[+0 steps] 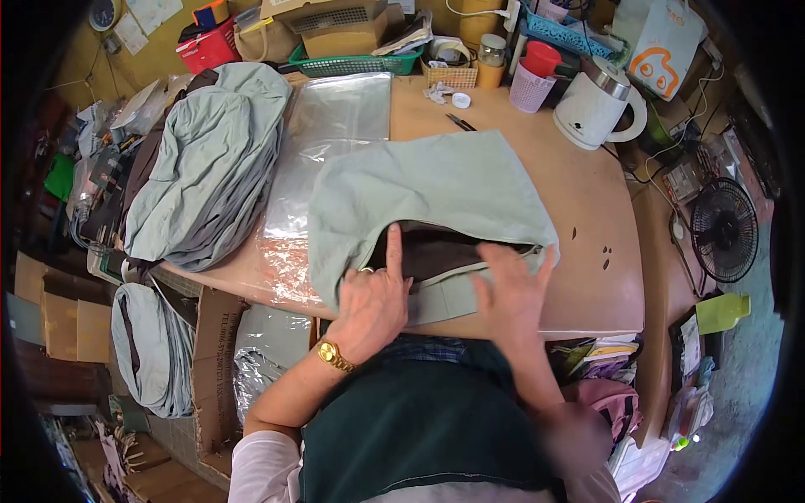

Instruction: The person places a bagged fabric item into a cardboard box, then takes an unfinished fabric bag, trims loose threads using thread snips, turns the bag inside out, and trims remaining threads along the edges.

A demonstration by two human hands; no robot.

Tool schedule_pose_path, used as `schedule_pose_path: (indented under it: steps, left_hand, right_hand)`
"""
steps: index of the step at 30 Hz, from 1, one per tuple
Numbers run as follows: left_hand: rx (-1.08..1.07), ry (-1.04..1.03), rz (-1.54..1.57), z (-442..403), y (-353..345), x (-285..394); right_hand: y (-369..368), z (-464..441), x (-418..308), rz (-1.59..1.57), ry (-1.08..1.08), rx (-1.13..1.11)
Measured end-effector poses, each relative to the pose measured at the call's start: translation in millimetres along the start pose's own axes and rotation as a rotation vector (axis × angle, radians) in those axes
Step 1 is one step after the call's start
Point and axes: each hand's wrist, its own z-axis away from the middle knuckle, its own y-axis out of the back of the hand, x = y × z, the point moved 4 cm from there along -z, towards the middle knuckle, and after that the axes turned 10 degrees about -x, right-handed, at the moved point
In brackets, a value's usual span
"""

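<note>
A pale grey-green cloth bag [428, 176] lies on the table before me, its curved opening facing me and showing a dark brown lining [449, 251]. My left hand [373, 306] rests at the left end of the opening. Its index finger is stretched up to the upper edge, while the other fingers bend loosely over the near cloth. My right hand [513, 289] is smeared by motion at the right end of the opening, with its fingers apart. A flat band of the same cloth [444, 303] shows below the opening, between the hands.
Stacked similar cloth pieces [205, 168] lie at the left, beside clear plastic sheets [335, 126]. Dark-handled scissors or snips [460, 122] lie beyond the bag. A white kettle [591, 105] stands back right, a black fan [724, 229] farther right. An open carton [220, 369] stands below the table's left edge.
</note>
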Motion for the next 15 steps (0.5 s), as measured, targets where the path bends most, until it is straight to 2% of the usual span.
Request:
schedule_pose_path:
  steps: [1, 2, 3, 4, 6, 8, 10, 12, 14, 15]
  left_hand:
    - [-0.004, -0.005, -0.003, -4, -6, -1]
    - [0.130, -0.203, 0.054, -9, -14, 4]
    - [0.263, -0.405, 0.116, -13, -22, 8]
    - [0.258, -0.416, 0.119, -21, -35, 7]
    - [0.294, -0.461, 0.232, -36, -50, 8]
    - [0.271, -0.404, 0.198, -47, -59, 8]
    - [0.158, -0.277, 0.160, -56, -63, 8]
    - [0.120, -0.251, 0.143, -65, -56, 10]
    - [0.077, -0.121, 0.090, -73, -52, 9]
    - [0.181, -0.126, 0.029, -74, -46, 12]
  right_hand:
    - [0, 3, -17, 0.012, 0.138, 0.078]
    - [-10, 4, -23, 0.012, 0.130, 0.079]
    - [-31, 4, -27, -0.065, 0.176, -0.057]
    - [-51, 7, -29, -0.141, 0.219, -0.193]
    - [-72, 10, -27, -0.118, 0.219, -0.217]
    - [-78, 10, -24, -0.095, 0.227, -0.237]
    - [-70, 9, -26, -0.004, 0.199, -0.328]
    - [-64, 6, -20, -0.048, 0.179, -0.311]
    - [-64, 6, -14, -0.088, 0.162, -0.296]
    - [-66, 6, -13, -0.096, 0.185, -0.300]
